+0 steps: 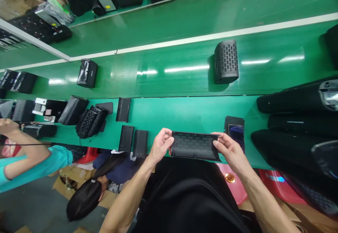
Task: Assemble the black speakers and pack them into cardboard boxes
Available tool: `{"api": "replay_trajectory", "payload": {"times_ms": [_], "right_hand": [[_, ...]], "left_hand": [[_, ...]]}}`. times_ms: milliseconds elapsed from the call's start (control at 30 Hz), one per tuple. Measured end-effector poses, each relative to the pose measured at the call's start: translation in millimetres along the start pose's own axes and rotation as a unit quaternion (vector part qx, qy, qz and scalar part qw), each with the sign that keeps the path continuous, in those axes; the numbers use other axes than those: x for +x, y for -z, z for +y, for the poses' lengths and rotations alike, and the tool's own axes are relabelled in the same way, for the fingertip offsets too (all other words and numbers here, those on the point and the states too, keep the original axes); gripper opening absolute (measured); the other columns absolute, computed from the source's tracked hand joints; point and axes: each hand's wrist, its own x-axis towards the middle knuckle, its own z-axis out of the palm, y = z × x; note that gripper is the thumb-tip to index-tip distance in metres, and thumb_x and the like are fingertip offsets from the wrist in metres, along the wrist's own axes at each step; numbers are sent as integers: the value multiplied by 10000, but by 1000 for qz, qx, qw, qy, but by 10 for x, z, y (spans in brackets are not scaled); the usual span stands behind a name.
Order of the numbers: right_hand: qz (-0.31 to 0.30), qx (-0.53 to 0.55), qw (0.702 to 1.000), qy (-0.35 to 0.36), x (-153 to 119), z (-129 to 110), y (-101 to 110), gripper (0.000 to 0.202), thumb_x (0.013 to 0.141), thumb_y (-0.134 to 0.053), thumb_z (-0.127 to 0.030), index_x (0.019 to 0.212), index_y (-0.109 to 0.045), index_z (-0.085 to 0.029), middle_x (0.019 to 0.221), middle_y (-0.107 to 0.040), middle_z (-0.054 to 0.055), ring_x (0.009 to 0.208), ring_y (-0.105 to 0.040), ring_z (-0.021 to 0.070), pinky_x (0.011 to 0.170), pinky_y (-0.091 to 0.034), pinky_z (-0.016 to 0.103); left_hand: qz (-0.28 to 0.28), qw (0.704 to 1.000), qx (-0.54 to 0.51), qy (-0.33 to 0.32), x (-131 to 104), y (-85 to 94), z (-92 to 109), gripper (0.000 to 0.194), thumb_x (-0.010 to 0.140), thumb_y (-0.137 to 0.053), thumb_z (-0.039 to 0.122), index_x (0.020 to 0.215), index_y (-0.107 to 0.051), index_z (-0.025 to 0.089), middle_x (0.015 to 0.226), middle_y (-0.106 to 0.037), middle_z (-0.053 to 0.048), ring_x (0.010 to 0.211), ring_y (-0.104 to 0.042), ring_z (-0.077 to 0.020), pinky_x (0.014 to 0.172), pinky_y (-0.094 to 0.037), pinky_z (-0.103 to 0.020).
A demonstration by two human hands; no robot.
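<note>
Glossy green strip point(169, 85) stretching across the background, green bench point(163, 111) on the near side of it, and right at that bench's near edge, two bare hands at work! Both forearms reach up from the bottom of the view, spread apart and angling inward, elbows wide either side of a black shirt point(190, 194). Left hand point(160, 146) on one short end, right hand point(232, 152) on the other, and between them, a black panel point(194, 145), held lengthways and nearly level.

Look at those grips: the left thumb presses on the panel's end, its fingers curled around behind; over on the right, the thumb lies on the face near the end while the fingers close on the far corner. Narrow pinches, both of them, with the panel filling the whole gap from thumb to thumb. It's shallow, with a raised rim, and a faint pattern of slots shows across its middle.

Just left of the left fingers, two dark panels point(126, 138) lie side by side, another dark panel point(123, 109) beyond them. Close by the right fingers, a phone point(236, 134) rests near the hand. Farther out, past the right fingertips, a perforated black speaker point(226, 62) stands on the glossy strip, well apart from both hands.
</note>
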Motion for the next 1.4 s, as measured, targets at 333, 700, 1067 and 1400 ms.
{"api": "replay_trajectory", "payload": {"times_ms": [333,700,1067,1400], "right_hand": [[16,-15,1000,6,-10,-73,-70,487,753,-889,-555,1110,-739,-260,920,-698,13,886,-636,196,820,-506,281],[38,-10,999,-6,1,-64,-107,508,665,-947,-572,960,-689,-249,868,-675,0,827,-614,179,780,-509,270],[58,-27,998,-19,36,15,-96,504,650,-950,-561,927,-671,-247,857,-665,7,798,-599,184,718,-524,270],[79,113,983,-123,86,-31,-218,639,502,-1023,-497,942,-632,-248,735,-682,-38,617,-595,140,569,-481,237]], "left_hand": [[16,1000,19,1,-4,-11,63,439,854,-732,566,976,-484,225,625,-496,105,389,-487,-71,408,-412,-207],[44,999,13,-11,39,18,-57,511,851,-716,623,1075,-640,171,633,-548,53,476,-481,-93,455,-398,-211],[58,998,-14,26,71,61,-275,533,832,-725,637,1089,-701,171,624,-555,40,484,-509,-110,466,-434,-225],[30,989,-119,82,125,-34,-166,509,758,-801,573,1025,-680,156,633,-579,48,409,-490,-87,339,-395,-202]]}}
